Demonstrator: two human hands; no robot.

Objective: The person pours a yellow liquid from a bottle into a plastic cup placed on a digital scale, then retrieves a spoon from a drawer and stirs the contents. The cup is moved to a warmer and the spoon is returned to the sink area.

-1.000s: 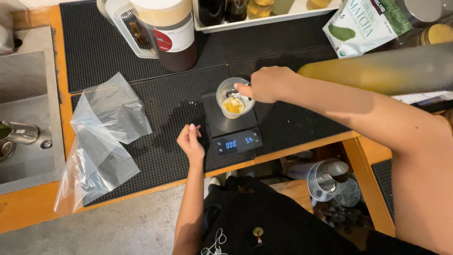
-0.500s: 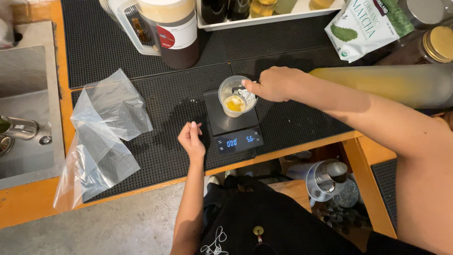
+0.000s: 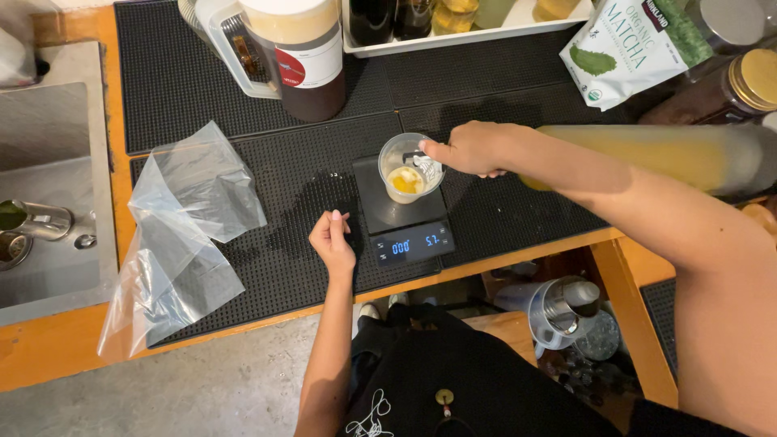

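**Pouring over the scale**

Black ribbed mat point(image 3: 243, 97) covers the counter, and everything sits around the scale point(image 3: 405, 218). Nearest me, just left of it, my left hand point(image 3: 332, 241) rests loosely curled on the mat, holding nothing. On the scale stands a clear cup point(image 3: 407, 168) with yellow liquid, placed there, I judge, for weighing. Right of it, my right hand point(image 3: 473, 148) is wrapped tight round a long yellow bottle point(image 3: 664, 154), tipped toward the cup. Farther left lie plastic bags point(image 3: 182, 235); beyond stands a brown jug point(image 3: 303, 57).

Right hand point(image 3: 473, 148) tips bottle point(image 3: 647, 154) into cup point(image 3: 407, 166) — on scale point(image 3: 402, 218).
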